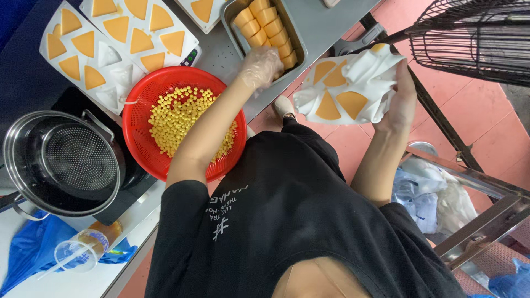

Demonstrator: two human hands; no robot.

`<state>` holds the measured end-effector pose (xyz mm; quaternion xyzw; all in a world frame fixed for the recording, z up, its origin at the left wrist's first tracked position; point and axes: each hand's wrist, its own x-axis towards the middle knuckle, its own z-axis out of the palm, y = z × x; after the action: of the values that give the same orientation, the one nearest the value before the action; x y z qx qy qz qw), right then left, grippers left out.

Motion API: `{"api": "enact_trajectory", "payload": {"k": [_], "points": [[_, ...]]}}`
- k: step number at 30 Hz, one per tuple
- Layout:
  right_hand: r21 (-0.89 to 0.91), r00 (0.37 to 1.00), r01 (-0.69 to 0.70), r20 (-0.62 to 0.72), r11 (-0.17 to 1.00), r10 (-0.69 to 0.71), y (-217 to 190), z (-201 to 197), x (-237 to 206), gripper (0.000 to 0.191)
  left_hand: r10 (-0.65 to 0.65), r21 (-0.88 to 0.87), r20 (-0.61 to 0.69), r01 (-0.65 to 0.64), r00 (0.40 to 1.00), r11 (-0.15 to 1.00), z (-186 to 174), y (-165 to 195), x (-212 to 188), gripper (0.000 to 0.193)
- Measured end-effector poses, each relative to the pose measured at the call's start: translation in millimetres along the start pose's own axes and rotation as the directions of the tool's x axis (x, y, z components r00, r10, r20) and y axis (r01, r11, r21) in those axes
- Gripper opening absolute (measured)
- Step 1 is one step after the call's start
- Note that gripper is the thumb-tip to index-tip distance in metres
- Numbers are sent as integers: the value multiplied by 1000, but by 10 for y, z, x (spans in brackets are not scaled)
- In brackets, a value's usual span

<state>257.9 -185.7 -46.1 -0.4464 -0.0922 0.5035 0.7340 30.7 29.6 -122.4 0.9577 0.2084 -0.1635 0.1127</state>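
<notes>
Mould [346,83] (white, bent) in right hand [402,102]; left hand [259,66] apart.

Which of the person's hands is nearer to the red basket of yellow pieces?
Left. The gloved left hand rests at the metal tray, just beyond the red basket's rim. The right hand grips a white mould off the table's edge, farther away.

Four white moulds [349,85], one red colander [144,144], one steel pot [61,163].
</notes>
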Motion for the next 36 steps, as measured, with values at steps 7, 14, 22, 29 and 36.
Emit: {"api": "enact_trajectory", "payload": {"k": [7,14,22,29,36], "points": [[-8,1000,-15,-16,1000,14,80,32,9,48,100,412,-234,6,967,911,37,-46,70,17],[63,983,103,149,993,-111,175,77,-21,47,3,-699,-333,-249,943,670,-395,-3,-220,27],[196,952,14,298,981,-73,304,240,60,38,29,-992,-98,-100,995,72,-420,7,-453,40],[-290,898,-82,393,954,197,289,119,73,60,-323,-926,-257,-327,911,-186,-68,-256,-313,41],[-294,908,-237,271,926,319,629,138,58,29,-481,-856,-48,-284,875,-432,-116,-529,-478,41]]}}
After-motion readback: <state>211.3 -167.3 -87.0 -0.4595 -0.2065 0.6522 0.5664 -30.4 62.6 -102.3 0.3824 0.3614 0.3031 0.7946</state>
